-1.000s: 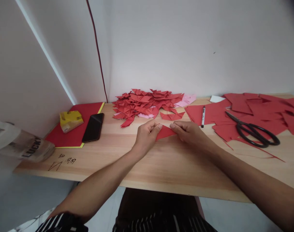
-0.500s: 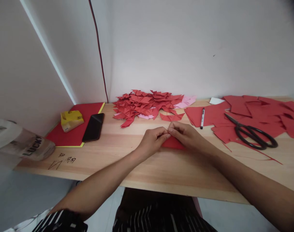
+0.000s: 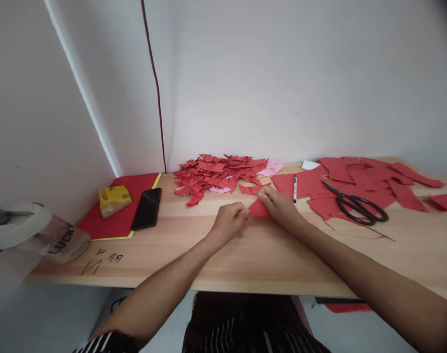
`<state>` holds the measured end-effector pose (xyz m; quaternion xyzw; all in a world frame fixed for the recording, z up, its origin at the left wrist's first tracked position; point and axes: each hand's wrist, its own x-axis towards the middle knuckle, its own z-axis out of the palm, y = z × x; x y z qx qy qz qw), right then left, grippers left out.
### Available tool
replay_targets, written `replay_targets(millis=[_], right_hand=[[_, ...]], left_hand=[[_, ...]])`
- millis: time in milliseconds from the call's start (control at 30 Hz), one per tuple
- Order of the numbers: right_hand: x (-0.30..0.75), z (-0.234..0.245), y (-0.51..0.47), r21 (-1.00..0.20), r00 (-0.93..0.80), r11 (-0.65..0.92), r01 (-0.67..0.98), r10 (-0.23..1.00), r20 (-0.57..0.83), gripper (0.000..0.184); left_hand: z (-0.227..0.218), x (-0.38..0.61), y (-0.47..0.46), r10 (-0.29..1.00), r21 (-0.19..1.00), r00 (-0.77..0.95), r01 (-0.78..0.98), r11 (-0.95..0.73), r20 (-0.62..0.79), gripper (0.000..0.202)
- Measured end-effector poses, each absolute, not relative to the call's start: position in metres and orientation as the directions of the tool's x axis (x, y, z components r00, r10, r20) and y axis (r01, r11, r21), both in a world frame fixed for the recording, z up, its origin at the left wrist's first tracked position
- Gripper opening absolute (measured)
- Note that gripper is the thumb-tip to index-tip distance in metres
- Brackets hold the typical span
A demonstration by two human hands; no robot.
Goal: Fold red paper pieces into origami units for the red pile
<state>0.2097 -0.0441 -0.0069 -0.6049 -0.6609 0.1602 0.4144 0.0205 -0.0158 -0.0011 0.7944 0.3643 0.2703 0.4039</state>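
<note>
Between my hands is a red sheet of paper [image 3: 259, 208], its visible part shaped like a triangle. My left hand [image 3: 231, 219] is closed, fingertips pinching the paper's left corner. My right hand [image 3: 279, 206] grips the upper right side of the same paper, thumb on top; much of that side is hidden under the hand. Just beyond my hands lies a folded red paper piece [image 3: 250, 189] with pointed ends. Behind it is a heap of similar folded red pieces [image 3: 216, 171], with some pink ones among them.
Right of my hands lie a marker [image 3: 294, 189], black-handled scissors [image 3: 359, 208] and many red paper pieces [image 3: 370, 176]. On the left are a phone [image 3: 146, 209], a yellow packet [image 3: 115, 201] on red sheets [image 3: 94, 223], and a LUCKY cup [image 3: 58, 240] at the table's edge.
My hands have moved apart: the left fingertips now hold the paper's left corner, the right hand its upper right side. More red paper shows between them. The camera view has tilted up and turned right.
</note>
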Motion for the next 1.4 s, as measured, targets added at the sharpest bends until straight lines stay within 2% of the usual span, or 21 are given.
replay_targets(millis=[200, 333, 467, 567, 767, 1000, 1167, 1267, 1400], right_hand=[[0.201, 0.004, -0.046, -0.701, -0.019, 0.260, 0.664, 0.943, 0.332, 0.030], [0.188, 0.014, -0.040, -0.705, -0.111, 0.321, 0.632, 0.939, 0.327, 0.031], [0.182, 0.010, -0.028, -0.730, -0.118, 0.330, 0.598, 0.938, 0.327, 0.042], [0.183, 0.001, -0.024, -0.765, -0.160, 0.314, 0.563, 0.949, 0.271, 0.043], [0.185, -0.009, -0.024, -0.842, -0.143, 0.248, 0.479, 0.968, 0.204, 0.044], [0.186, -0.008, -0.025, -0.866, -0.090, 0.189, 0.463, 0.982, 0.166, 0.046], [0.195, -0.006, -0.026, -0.874, 0.027, 0.118, 0.471, 0.989, 0.148, 0.049], [0.201, -0.004, -0.025, -0.917, 0.010, 0.079, 0.392, 0.996, 0.090, 0.049], [0.203, -0.004, -0.026, -0.983, -0.175, 0.040, 0.179, 0.985, 0.008, 0.047]], left_hand=[[0.009, 0.016, -0.014, 0.704, 0.914, 0.710, 0.299, -0.276, -0.020, 0.027], [0.013, 0.017, -0.005, 0.749, 0.888, 0.657, 0.287, -0.359, 0.090, 0.024], [0.004, 0.017, 0.001, 0.802, 0.942, 0.586, 0.192, -0.276, 0.116, 0.033], [-0.005, 0.016, -0.001, 0.833, 0.944, 0.541, 0.202, -0.262, 0.115, 0.035], [-0.007, 0.015, -0.003, 0.851, 0.953, 0.522, 0.223, -0.203, 0.059, 0.034], [-0.007, 0.011, -0.004, 0.844, 0.964, 0.536, 0.213, -0.162, 0.023, 0.035], [-0.005, 0.005, 0.003, 0.861, 0.985, 0.508, 0.135, -0.111, 0.028, 0.036], [-0.007, 0.004, 0.012, 0.863, 0.995, 0.501, 0.035, -0.098, 0.068, 0.036], [-0.010, 0.004, 0.019, 0.850, 0.990, 0.509, -0.043, -0.133, 0.137, 0.034]])
